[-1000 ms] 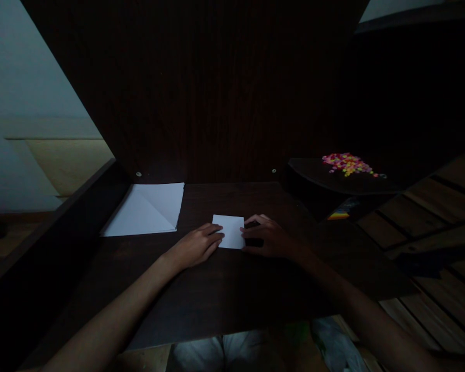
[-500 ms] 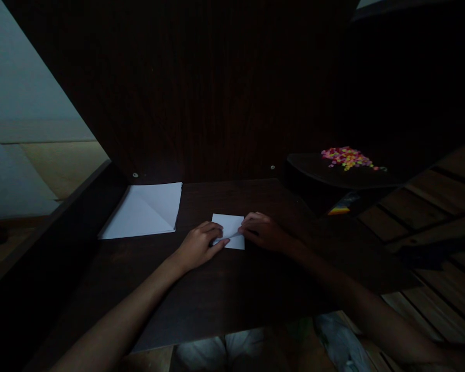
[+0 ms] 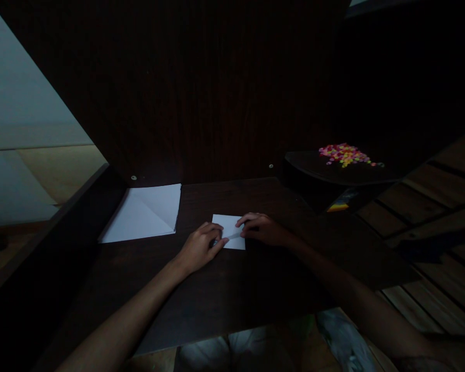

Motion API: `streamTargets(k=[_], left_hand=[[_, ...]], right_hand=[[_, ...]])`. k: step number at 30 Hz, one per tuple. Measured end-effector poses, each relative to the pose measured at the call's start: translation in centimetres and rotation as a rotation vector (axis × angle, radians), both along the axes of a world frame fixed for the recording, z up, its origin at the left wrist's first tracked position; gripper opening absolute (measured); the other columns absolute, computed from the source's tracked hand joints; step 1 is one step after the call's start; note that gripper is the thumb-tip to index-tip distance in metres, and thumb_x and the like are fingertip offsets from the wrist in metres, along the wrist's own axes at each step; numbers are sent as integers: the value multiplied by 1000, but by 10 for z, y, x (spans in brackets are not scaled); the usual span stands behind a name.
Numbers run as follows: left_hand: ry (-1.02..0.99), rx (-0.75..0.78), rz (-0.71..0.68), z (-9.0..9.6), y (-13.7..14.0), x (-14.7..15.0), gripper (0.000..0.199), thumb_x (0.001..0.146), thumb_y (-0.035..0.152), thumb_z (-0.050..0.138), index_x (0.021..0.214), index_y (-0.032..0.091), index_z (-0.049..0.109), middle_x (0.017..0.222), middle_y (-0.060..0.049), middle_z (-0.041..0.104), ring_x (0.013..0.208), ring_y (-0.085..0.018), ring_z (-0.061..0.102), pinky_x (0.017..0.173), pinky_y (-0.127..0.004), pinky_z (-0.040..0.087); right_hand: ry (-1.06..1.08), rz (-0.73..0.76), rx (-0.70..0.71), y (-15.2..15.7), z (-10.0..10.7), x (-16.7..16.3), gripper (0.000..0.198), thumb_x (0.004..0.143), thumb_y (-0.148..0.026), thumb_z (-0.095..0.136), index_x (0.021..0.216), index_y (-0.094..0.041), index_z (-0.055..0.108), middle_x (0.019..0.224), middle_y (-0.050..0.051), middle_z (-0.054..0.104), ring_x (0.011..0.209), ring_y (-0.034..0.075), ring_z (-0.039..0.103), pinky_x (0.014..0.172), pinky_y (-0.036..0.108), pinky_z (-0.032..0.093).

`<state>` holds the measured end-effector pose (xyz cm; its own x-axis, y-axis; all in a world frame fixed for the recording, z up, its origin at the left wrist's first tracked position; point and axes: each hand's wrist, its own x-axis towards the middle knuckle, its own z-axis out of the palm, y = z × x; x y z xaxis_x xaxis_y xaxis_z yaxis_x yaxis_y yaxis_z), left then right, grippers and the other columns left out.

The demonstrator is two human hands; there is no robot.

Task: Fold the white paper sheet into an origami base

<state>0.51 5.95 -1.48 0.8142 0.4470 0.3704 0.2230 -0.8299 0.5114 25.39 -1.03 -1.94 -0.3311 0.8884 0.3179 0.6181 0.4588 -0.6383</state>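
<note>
A small white folded paper (image 3: 228,222) lies on the dark tabletop between my hands. Across its middle runs a shaded strip, which looks like a flap lifted a little. My left hand (image 3: 204,247) is at the paper's left side, fingers bent and thumb tip at the flap's left end. On the right side, my right hand (image 3: 264,229) has its thumb and fingers closed on the flap's other end, one finger reaching over the upper half. The dim light hides the exact finger contact.
A stack of larger white paper sheets (image 3: 147,212), the top one creased, lies at the left. Colourful small beads (image 3: 346,155) are heaped on a rounded dark shelf (image 3: 306,164) at the right. A dark panel (image 3: 201,103) rises behind the tabletop (image 3: 201,310).
My right hand has shifted slightly left over the paper, and its upper finger now reaches farther in. The shaded strip shows more. My left hand stays nearly still.
</note>
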Motion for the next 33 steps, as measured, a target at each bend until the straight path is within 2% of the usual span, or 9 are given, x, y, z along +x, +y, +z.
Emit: streamTargets(k=[6, 12, 20, 28, 30, 33], left_hand=[[43, 47, -39, 3, -4, -2, 22, 92, 36, 57, 80, 19, 63, 109, -7, 69, 100, -21, 63, 93, -38, 49], [95, 95, -82, 6, -10, 0, 23, 95, 35, 54, 88, 21, 71, 115, -7, 69, 106, -23, 63, 97, -41, 46], [135, 131, -130, 10, -14, -2, 23, 93, 34, 56, 105, 23, 72, 119, -8, 67, 109, -24, 61, 98, -44, 45], [197, 415, -217, 5, -18, -3, 35, 97, 41, 48, 116, 18, 68, 123, -13, 64, 113, -29, 59, 97, -46, 48], [182, 390, -193, 5, -17, -1, 33, 98, 39, 46, 112, 19, 68, 118, -11, 67, 111, -28, 60, 95, -45, 48], [124, 233, -140, 5, -15, 4, 28, 100, 32, 42, 104, 20, 68, 107, -7, 70, 102, -23, 63, 92, -40, 49]], right_hand=[[-32, -147, 19, 9, -5, -3, 32, 93, -45, 54, 76, -20, 66, 86, 4, 66, 88, 19, 59, 84, 36, 44], [-207, -287, 29, 1, -13, -2, 34, 95, -43, 52, 74, -19, 63, 90, 5, 58, 90, 21, 51, 82, 40, 37], [-216, -396, 54, -1, -15, -3, 25, 93, -41, 54, 80, -21, 62, 93, 4, 60, 91, 22, 51, 82, 39, 36], [-263, -467, 64, 1, -14, -17, 14, 93, -32, 54, 86, -22, 60, 95, 4, 61, 93, 22, 51, 81, 38, 36], [-293, -499, 94, 2, -15, -22, 12, 93, -30, 54, 85, -22, 60, 94, 5, 61, 92, 23, 51, 81, 38, 36], [-339, -531, 132, 2, -14, -29, 13, 93, -27, 52, 85, -22, 61, 93, 7, 61, 92, 24, 51, 81, 39, 36]])
